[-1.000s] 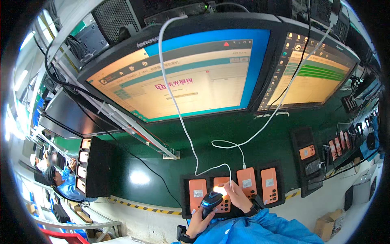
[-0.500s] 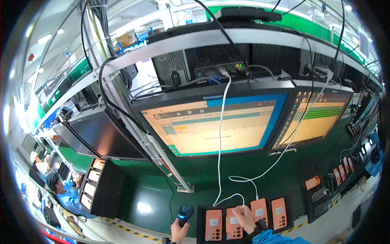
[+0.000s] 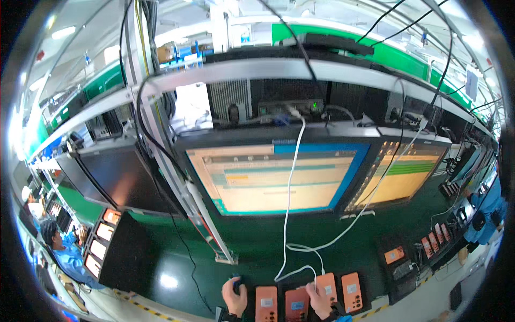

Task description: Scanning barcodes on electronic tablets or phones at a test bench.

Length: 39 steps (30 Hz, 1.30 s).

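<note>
My left hand (image 3: 234,298) is wrapped around a dark barcode scanner (image 3: 237,283), left of a row of orange phones; the hand hides most of the scanner. The leftmost phone (image 3: 266,304) lies back up on a black tray (image 3: 250,307). Beside it, a second phone (image 3: 296,308) has a bluish glow on its label. My right hand (image 3: 320,302) is closed in a pinch on a white cable (image 3: 288,236) at that phone's upper right. Partly behind this hand lies a third phone (image 3: 327,284), with another white cable at its top end. Rightmost in the row is a fourth phone (image 3: 351,291).
Two lit monitors (image 3: 268,182) stand behind the phones, beneath a metal rail (image 3: 236,71). A metal post (image 3: 206,225) rises at left. More phones (image 3: 394,255) lie at right. Co-workers in blue sit at far left (image 3: 70,257) and stand at far right (image 3: 489,206).
The whole view has shifted, so the bench things appear further left. The scanner has turned and is now mostly behind my left hand. A bluish glow has appeared on the second phone's label.
</note>
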Available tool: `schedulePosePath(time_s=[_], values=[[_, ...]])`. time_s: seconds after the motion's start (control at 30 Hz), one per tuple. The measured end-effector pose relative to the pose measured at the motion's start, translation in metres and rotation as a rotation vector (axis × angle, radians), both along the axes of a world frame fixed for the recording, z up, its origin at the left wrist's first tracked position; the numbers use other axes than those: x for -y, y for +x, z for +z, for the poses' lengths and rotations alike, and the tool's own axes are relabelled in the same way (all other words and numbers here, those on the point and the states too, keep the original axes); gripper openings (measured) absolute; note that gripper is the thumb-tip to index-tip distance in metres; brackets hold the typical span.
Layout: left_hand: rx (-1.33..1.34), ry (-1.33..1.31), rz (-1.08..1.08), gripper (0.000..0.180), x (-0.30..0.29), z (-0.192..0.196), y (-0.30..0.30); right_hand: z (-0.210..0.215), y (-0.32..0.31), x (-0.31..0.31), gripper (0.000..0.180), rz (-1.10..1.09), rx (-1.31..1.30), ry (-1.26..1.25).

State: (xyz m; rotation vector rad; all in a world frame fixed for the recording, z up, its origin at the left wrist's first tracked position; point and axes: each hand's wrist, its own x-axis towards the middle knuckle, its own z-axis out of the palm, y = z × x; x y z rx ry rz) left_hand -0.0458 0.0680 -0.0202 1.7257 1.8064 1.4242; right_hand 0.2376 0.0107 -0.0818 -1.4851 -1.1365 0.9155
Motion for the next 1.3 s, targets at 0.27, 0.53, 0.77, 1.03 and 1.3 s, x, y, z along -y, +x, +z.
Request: schedulePosePath(time_s=[0.27,0.53,0.77,1.03,1.3], values=[[0.442,-0.524,-0.726,0.030,0.059,0.055,0.095,0.132,-0.003,0.002,0.032,0.280,-0.395,-0.100],[0.388,-0.554,-0.712,0.027,0.068,0.053,0.102,0.144,0.005,0.011,0.016,0.275,-0.215,-0.154],[0.431,-0.499,-0.724,0.026,0.076,0.056,0.101,0.161,0.002,0.009,0.016,0.336,0.047,-0.083],[0.436,-0.527,-0.750,0.026,0.079,0.063,0.097,0.188,0.000,0.006,0.014,0.537,0.405,0.069],[0.325,-0.516,-0.796,0.027,0.072,0.068,0.097,0.170,0.009,0.015,0.018,0.484,0.154,0.053]])
